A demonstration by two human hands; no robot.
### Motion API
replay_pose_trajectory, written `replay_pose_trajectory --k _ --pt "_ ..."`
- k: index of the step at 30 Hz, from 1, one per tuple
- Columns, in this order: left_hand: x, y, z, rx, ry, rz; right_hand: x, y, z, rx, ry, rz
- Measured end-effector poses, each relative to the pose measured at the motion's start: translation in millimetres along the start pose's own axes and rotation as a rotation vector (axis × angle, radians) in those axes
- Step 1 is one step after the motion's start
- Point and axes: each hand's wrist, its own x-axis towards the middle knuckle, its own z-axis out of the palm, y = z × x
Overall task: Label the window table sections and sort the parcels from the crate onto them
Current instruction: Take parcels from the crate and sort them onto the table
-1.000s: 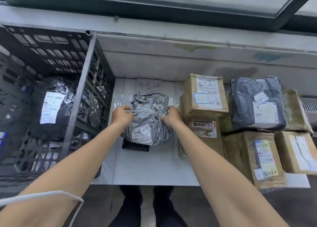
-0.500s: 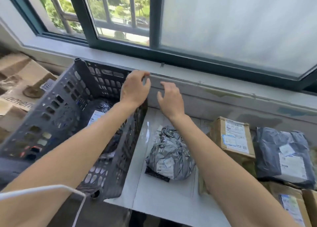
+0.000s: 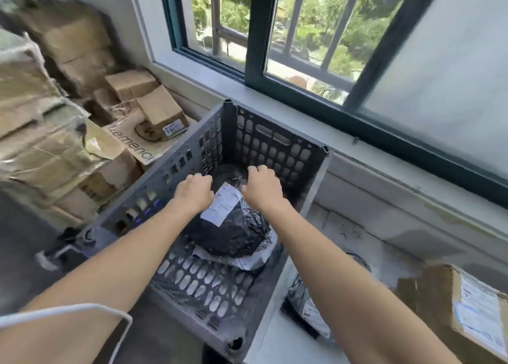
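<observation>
A dark grey slatted crate point(image 3: 275, 146) stands at the left end of the white window table point(image 3: 354, 231). Inside it lies a black plastic-wrapped parcel point(image 3: 233, 231) with a white shipping label, on top of a paler bag. My left hand point(image 3: 196, 189) curls over the parcel's left upper side. My right hand point(image 3: 262, 185) curls over its right upper side. A grey plastic parcel point(image 3: 308, 300) lies on the table right of the crate, mostly hidden by my right forearm.
A cardboard box point(image 3: 467, 308) with a white label sits on the table at the right edge. Stacked cardboard boxes point(image 3: 68, 149) fill the floor left of the crate. The window sill point(image 3: 302, 116) and barred window run behind.
Both hands let go of the grey parcel on the table, rose over the crate's rim and dropped into the crate onto the black parcel. My view swung left.
</observation>
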Motion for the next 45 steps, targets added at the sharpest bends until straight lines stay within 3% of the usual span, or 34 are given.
replay_pose_trajectory --k 3,7,12,15,20,25,27,30,33,40,45 --pt "2 -15 21 0.031 -0.093 -0.044 13 -10 22 -0.024 -0.253 0.072" --pt "9 -23 44 0.005 -0.187 -0.102 19 -9 48 -0.031 -0.407 0.183" --pt "24 -29 71 -0.401 -0.251 -0.242 22 -14 67 0.017 -0.576 0.327" --pt "28 -33 85 -0.596 -0.304 -0.321 18 -11 78 0.166 -0.504 0.520" --pt "33 -36 88 -0.859 -0.234 -0.459 24 -2 77 0.365 -0.391 0.593" --pt "25 -37 89 -1.043 -0.525 -0.574 17 8 83 0.260 -0.454 0.678" --pt "24 -40 90 -1.071 -0.562 -0.573 16 11 86 0.223 -0.506 0.700" --pt "29 -40 77 -1.101 -0.403 -0.542 18 9 84 0.371 -0.529 0.677" --pt "30 -32 51 -1.105 -0.255 -0.472 15 9 73 0.514 -0.423 0.660" --pt "21 -22 -28 -1.380 -0.158 -0.306 16 10 -23 0.724 -0.118 0.460" --pt "7 -13 -79 -1.520 -0.435 -0.045 -10 21 -97 0.758 0.035 0.269"
